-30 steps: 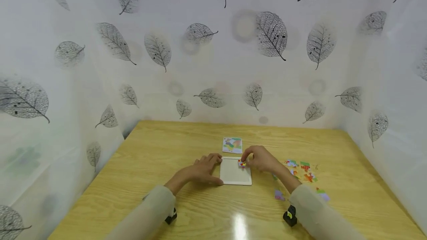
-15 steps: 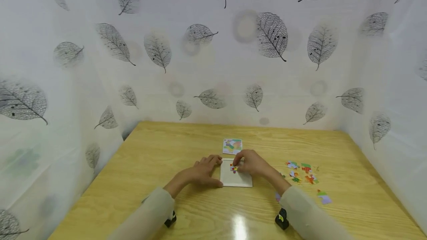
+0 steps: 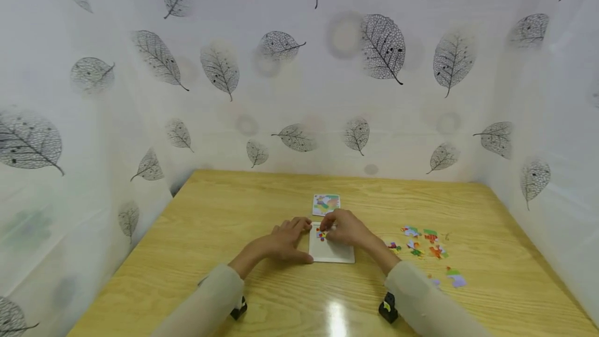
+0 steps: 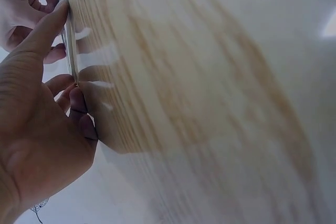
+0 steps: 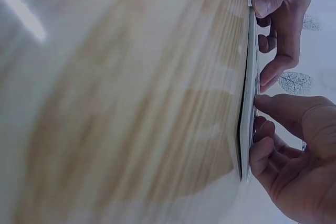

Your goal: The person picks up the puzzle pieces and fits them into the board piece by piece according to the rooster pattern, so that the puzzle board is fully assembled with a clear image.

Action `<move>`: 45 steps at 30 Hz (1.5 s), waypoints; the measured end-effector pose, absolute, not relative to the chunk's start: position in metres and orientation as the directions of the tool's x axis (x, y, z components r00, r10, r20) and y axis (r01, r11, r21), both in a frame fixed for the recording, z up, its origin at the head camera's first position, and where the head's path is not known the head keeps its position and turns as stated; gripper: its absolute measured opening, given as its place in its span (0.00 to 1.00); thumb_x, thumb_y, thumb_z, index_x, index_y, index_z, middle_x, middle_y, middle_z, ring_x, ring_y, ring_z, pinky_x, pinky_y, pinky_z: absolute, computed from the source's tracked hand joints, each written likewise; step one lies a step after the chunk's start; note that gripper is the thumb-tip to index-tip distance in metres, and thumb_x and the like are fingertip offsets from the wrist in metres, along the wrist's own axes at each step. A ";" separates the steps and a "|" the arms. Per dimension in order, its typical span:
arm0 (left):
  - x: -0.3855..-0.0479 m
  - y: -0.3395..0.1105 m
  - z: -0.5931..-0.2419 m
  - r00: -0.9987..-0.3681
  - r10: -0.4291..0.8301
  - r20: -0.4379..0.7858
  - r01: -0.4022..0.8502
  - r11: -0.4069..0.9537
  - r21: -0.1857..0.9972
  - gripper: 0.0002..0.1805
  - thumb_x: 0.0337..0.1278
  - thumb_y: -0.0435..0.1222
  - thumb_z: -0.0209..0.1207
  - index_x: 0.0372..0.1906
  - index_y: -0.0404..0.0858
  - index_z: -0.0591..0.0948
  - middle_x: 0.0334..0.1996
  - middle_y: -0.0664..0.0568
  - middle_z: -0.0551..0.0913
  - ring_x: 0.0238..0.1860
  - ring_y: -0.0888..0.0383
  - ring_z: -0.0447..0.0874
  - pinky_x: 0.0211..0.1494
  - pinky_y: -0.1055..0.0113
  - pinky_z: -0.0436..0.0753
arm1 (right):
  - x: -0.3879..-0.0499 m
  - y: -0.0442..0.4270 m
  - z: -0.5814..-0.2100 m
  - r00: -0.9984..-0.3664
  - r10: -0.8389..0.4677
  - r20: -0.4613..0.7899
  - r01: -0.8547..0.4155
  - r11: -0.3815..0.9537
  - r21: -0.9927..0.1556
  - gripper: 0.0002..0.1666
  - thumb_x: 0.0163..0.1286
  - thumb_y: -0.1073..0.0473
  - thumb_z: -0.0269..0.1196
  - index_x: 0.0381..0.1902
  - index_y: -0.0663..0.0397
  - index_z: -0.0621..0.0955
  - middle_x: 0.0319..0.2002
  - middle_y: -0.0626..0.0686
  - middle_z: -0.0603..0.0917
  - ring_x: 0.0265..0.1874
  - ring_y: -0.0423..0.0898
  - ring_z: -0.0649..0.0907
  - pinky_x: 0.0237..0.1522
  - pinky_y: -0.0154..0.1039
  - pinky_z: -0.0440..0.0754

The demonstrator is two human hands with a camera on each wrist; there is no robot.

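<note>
Near the far left corner of the white tray [image 3: 328, 253], the right hand [image 3: 347, 229] pinches a puzzle piece [image 3: 321, 235] — likely light, stiff and slim, so best held by its edges. Spread wide, the left hand [image 3: 283, 244] touches the tray's left side.

The card [image 3: 326, 205] lies behind the tray [image 3: 327, 254], loose puzzle pieces [image 3: 438, 251] to the right.
</note>
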State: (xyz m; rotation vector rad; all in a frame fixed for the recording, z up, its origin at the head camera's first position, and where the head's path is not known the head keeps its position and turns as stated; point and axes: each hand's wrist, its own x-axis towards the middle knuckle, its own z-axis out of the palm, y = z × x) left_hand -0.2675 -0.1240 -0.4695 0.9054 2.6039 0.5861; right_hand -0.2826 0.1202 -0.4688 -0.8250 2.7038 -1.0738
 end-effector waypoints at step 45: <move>-0.268 -0.123 -0.472 -0.745 0.650 -0.148 0.524 0.709 0.472 0.46 0.58 0.59 0.70 0.72 0.41 0.64 0.75 0.46 0.62 0.72 0.42 0.63 0.68 0.41 0.66 | -0.252 0.262 -0.449 -0.899 -0.435 -0.054 -0.186 0.488 -0.853 0.29 0.77 0.65 0.62 0.72 0.68 0.70 0.61 0.73 0.73 0.18 0.52 0.76 0.16 0.42 0.74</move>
